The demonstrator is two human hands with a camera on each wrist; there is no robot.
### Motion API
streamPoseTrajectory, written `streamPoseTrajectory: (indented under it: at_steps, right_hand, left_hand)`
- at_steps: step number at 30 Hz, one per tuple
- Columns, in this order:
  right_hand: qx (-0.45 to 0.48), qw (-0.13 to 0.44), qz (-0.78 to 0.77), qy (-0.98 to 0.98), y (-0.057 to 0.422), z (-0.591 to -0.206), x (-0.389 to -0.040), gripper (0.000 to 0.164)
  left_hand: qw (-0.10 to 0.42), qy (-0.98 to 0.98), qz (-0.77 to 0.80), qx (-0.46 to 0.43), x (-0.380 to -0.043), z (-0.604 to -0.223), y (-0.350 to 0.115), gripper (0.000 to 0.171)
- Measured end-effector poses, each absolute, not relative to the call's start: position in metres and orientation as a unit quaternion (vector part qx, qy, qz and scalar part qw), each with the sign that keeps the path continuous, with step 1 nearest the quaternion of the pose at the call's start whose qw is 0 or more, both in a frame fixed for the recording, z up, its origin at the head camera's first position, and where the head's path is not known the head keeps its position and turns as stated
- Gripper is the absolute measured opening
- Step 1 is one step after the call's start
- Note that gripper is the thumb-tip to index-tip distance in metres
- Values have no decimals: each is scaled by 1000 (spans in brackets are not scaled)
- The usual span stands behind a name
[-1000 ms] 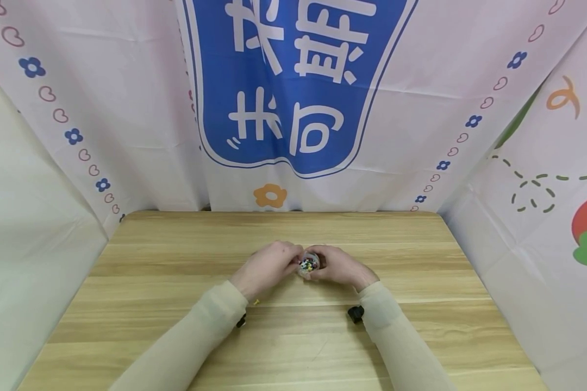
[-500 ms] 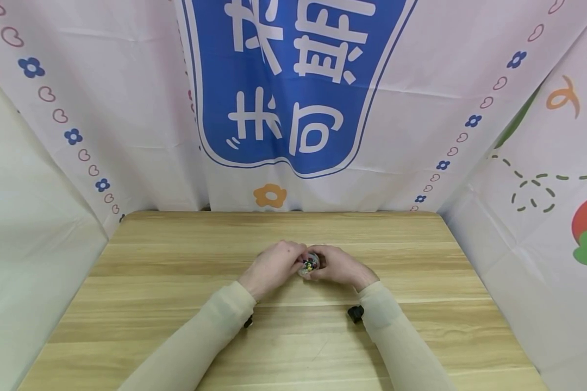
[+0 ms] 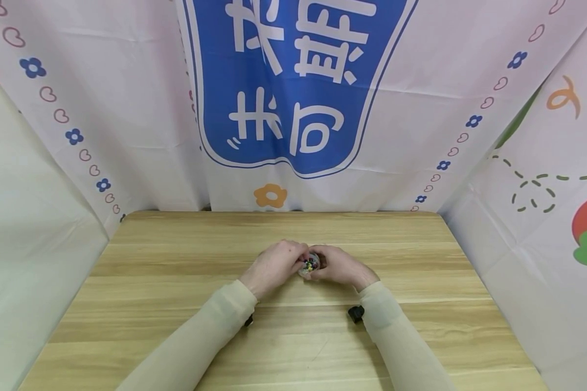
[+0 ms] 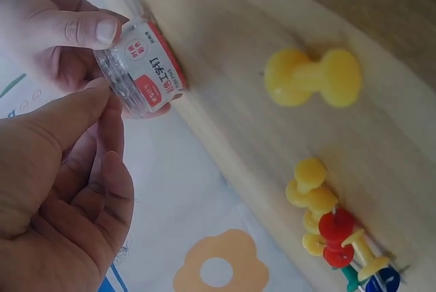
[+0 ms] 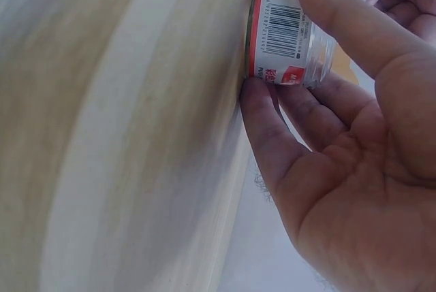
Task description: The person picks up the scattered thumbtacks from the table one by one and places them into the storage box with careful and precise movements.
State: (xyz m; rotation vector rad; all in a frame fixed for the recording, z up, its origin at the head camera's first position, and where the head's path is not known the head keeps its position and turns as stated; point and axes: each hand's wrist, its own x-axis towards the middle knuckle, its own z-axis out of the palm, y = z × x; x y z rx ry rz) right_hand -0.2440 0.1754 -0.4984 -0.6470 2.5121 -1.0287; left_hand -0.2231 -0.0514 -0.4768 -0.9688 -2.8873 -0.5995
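Note:
A small clear jar of push pins (image 3: 303, 273) stands at the middle of the table, its mouth uncovered and several colourful pins inside. My right hand (image 3: 339, 265) grips the jar around its side, with the thumb and fingers on opposite sides of the label (image 5: 281, 30). My left hand (image 3: 275, 265) has its thumb and index fingertips together right at the jar's mouth; I cannot tell whether a pin is between them. One yellow push pin (image 4: 313, 77) lies on the wood near my left hand, and several yellow, red, green and blue push pins (image 4: 335, 227) are clustered beyond it.
The wooden table (image 3: 176, 233) is bounded by white patterned cloth (image 3: 142, 157) at the back and both sides. Black wrist-camera parts (image 3: 356, 314) show beside the right sleeve. In the head view the left forearm covers the loose pins.
My left hand has shifted slightly right, bringing its fingertips further over the jar's mouth. A yellow pin seen by the left wrist is now covered in the head view. The right hand stays still.

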Motion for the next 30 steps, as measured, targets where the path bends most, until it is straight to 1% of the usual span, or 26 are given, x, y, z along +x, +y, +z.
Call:
streamPoseTrajectory:
  at_steps: [5,11,16,22,30]
  right_hand:
    - [-230,174,-361,887,175,-499,-244,48]
    - [-230,170,-364,886,175,-499,-244,54]
    - [-233,171,-367,884,175,-499,-244,56]
    - [-229,175,-363,886,174,-500,-245,56]
    - [-225,180,-363,886,174,-500,-245,56]
  left_hand:
    - [14,-929,-188,-319,-223,-477,-52,4]
    - [4,-920,-184,-347,-223,-472,-60,16]
    - [5,-911,-178,-373,-221,-467,-73,13]
    - [-13,-914,-147,-378,-215,-465,-87,17]
    - [-31,-920,-78,-382,-206,-463,-99,13]
